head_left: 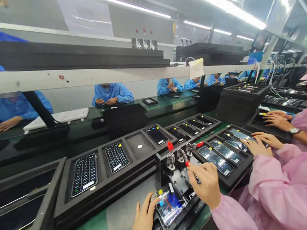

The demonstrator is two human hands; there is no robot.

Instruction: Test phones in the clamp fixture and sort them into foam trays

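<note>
In the head view a black clamping fixture (183, 181) stands on the bench before me, with several red-tipped toggle clamps. A phone (169, 207) with a shiny, film-like face and a yellow tab lies in its near end, its far part under the clamp plate. My left hand (145, 223) rests at the fixture's left end, fingers spread, fingertips by the phone's edge and thumb at the front side. My right hand (207, 183) is closed around the red handle of a toggle clamp (187, 162); its fingertips partly cover the lever. Another red clamp handle (170, 145) stands upright beside it.
Behind the fixture lies a black foam tray (142, 167) of phones; another foam tray (200, 161) sits right, more phones left (14, 220). Co-workers in pink sleeves (281, 185) have their hands at the right tray. A shelf edge (94, 75) crosses above.
</note>
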